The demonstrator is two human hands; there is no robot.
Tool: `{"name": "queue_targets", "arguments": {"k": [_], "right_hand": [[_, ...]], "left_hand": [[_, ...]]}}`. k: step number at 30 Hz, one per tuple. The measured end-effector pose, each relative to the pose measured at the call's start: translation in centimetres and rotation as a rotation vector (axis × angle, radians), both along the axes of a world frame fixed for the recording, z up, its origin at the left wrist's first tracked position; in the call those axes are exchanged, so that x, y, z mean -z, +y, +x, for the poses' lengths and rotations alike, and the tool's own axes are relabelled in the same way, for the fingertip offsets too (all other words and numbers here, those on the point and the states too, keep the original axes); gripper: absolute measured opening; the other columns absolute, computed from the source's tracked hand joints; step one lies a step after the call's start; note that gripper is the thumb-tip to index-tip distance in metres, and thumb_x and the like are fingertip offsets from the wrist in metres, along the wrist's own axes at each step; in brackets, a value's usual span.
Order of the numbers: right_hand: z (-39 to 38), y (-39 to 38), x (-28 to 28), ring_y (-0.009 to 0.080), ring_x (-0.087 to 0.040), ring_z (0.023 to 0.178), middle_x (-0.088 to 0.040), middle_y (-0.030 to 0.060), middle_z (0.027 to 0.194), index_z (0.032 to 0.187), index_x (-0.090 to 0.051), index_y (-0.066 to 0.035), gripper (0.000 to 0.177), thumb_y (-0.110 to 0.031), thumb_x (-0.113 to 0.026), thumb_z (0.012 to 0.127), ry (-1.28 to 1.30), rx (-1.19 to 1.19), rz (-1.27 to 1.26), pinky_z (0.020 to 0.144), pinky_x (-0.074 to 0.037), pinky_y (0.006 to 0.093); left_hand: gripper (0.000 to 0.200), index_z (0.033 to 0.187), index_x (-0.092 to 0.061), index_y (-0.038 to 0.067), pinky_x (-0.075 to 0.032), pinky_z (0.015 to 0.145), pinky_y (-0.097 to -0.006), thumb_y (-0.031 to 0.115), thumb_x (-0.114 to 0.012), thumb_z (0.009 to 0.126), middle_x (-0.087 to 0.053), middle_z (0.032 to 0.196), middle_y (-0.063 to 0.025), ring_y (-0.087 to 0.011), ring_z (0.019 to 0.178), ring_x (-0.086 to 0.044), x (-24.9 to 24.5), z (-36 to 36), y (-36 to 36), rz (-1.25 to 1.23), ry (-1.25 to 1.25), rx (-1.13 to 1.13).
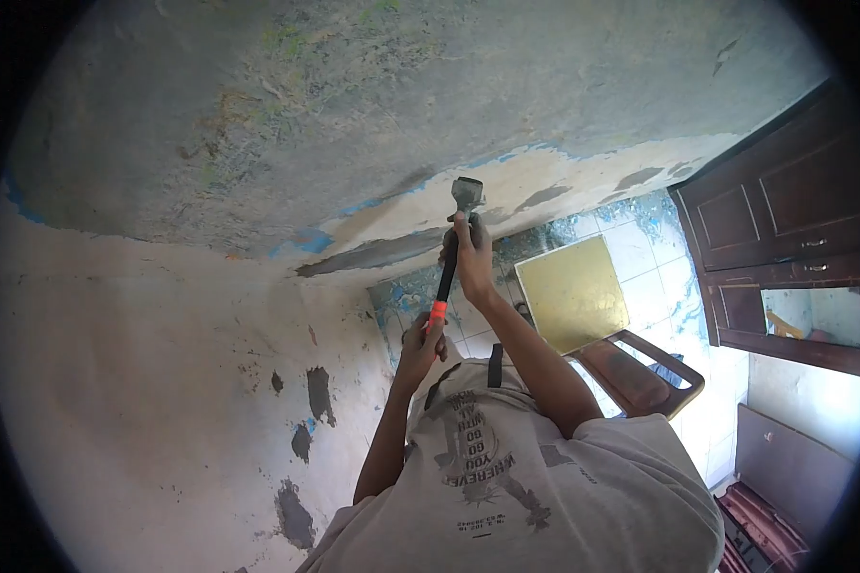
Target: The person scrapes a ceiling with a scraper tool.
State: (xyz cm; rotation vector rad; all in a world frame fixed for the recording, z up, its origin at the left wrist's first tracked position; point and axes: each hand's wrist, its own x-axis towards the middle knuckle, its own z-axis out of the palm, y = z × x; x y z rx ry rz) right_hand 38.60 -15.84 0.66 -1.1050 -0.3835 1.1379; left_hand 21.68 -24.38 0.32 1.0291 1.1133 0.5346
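Observation:
A long-handled scraper (445, 277), black with a bright orange-red band and a flared grey metal head, is held in both of my hands. My right hand (472, 256) is wrapped round the upper shaft, just below the head. Lower down, my left hand (420, 351) grips the handle beneath the red band. In this view the head overlaps a pale strip of the wall (354, 105), close to a ragged edge of blue paint. Above that strip the wall surface is rough and grey, with greenish and brown patches.
Pale wall (162, 382) with dark bare patches stands at left. On the paint-littered tiled floor are a yellow-topped table (573, 294) and a wooden chair (635, 374). A dark wooden cabinet (784, 210) stands at right, above a leaning grey panel (788, 463).

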Motion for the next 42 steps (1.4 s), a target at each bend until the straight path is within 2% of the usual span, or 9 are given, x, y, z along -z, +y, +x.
{"name": "queue_targets", "arguments": {"k": [7, 12, 13, 19, 22, 26, 28, 35, 42], "right_hand": [[-1.0, 0.3, -1.3, 0.0114, -0.055, 0.058, -0.054, 0.0023, 0.072, 0.109, -0.051, -0.006, 0.039, -0.043, -0.056, 0.101, 0.019, 0.068, -0.014, 0.057, -0.051, 0.0282], [-4.2, 2.0, -0.9, 0.0124, -0.057, 0.058, -0.056, 0.0041, 0.075, 0.107, -0.051, -0.007, 0.033, -0.039, -0.056, 0.101, 0.192, 0.152, 0.064, 0.055, -0.051, 0.0285], [-4.8, 2.2, -0.5, 0.0125, -0.057, 0.058, -0.056, 0.0044, 0.075, 0.106, -0.051, -0.006, 0.032, -0.038, -0.056, 0.101, 0.072, 0.201, 0.028, 0.054, -0.050, 0.0285], [-8.4, 4.7, -1.9, 0.0121, -0.057, 0.055, -0.059, 0.0066, 0.077, 0.101, -0.049, -0.002, 0.034, -0.035, -0.054, 0.103, -0.506, 0.440, -0.189, 0.049, -0.047, 0.0282], [-11.1, 7.5, 0.9, 0.0116, -0.055, 0.054, -0.060, 0.0062, 0.076, 0.104, -0.049, -0.002, 0.034, -0.035, -0.051, 0.105, -0.287, 0.388, -0.131, 0.048, -0.047, 0.0281], [-12.7, 7.8, 1.7, 0.0118, -0.054, 0.050, -0.056, 0.0036, 0.070, 0.105, -0.053, 0.001, 0.039, -0.037, -0.042, 0.107, -0.266, 0.303, -0.129, 0.047, -0.046, 0.0294], [-11.9, 8.6, 1.9, 0.0110, -0.049, 0.049, -0.051, 0.0020, 0.064, 0.103, -0.057, 0.001, 0.041, -0.037, -0.041, 0.107, -0.392, 0.394, -0.133, 0.045, -0.041, 0.0298], [-12.4, 10.4, 3.9, 0.0074, -0.044, 0.045, -0.046, -0.0016, 0.059, 0.102, -0.060, 0.001, 0.040, -0.034, -0.043, 0.107, -0.730, 0.547, -0.130, 0.040, -0.035, 0.0274], [-8.7, 10.8, 3.5, 0.0089, -0.048, 0.050, -0.052, 0.0007, 0.062, 0.100, -0.063, 0.002, 0.040, -0.034, -0.046, 0.106, -0.543, 0.570, -0.189, 0.045, -0.038, 0.0287]], "left_hand": [[0.040, 0.102, -0.056, 0.003, -0.040, 0.055, -0.0247, 0.042, -0.046, 0.106, -0.047, 0.066, 0.0014, -0.0086, 0.057, -0.046, -0.4, -2.9, 2.4, 0.020, -0.082, 0.106], [0.045, 0.102, -0.057, 0.005, -0.039, 0.055, -0.0248, 0.046, -0.039, 0.107, -0.047, 0.067, 0.0017, -0.0080, 0.058, -0.046, 0.0, -7.9, 6.3, -0.223, -0.243, 0.274], [0.046, 0.101, -0.057, 0.005, -0.039, 0.055, -0.0249, 0.046, -0.038, 0.107, -0.047, 0.067, 0.0017, -0.0079, 0.058, -0.046, 0.3, -8.8, 6.9, -0.268, -0.264, 0.308], [0.048, 0.091, -0.056, 0.006, -0.039, 0.051, -0.0266, 0.046, -0.036, 0.107, -0.047, 0.063, 0.0023, -0.0088, 0.053, -0.046, 1.3, -10.1, 8.8, 0.180, 0.038, 0.386], [0.048, 0.086, -0.054, 0.005, -0.040, 0.049, -0.0300, 0.045, -0.038, 0.107, -0.050, 0.061, -0.0016, -0.0114, 0.051, -0.050, 2.4, -11.6, 10.0, 0.213, 0.209, 0.311], [0.051, 0.083, -0.053, 0.005, -0.040, 0.050, -0.0323, 0.047, -0.038, 0.106, -0.048, 0.062, -0.0019, -0.0141, 0.051, -0.049, 3.4, -12.5, 10.6, 0.293, 0.225, 0.317], [0.050, 0.081, -0.054, 0.002, -0.042, 0.050, -0.0372, 0.042, -0.038, 0.107, -0.054, 0.060, -0.0094, -0.0196, 0.051, -0.055, 2.8, -11.7, 10.8, 0.450, 0.231, 0.318], [0.052, 0.079, -0.055, 0.001, -0.043, 0.052, -0.0380, 0.039, -0.036, 0.108, -0.053, 0.058, -0.0087, -0.0211, 0.052, -0.056, 1.5, -12.0, 11.7, 0.362, 0.168, 0.358], [0.053, 0.078, -0.056, 0.001, -0.044, 0.052, -0.0372, 0.041, -0.037, 0.108, -0.052, 0.057, -0.0088, -0.0204, 0.051, -0.055, 1.1, -9.8, 12.2, 0.329, 0.147, 0.385]]}}
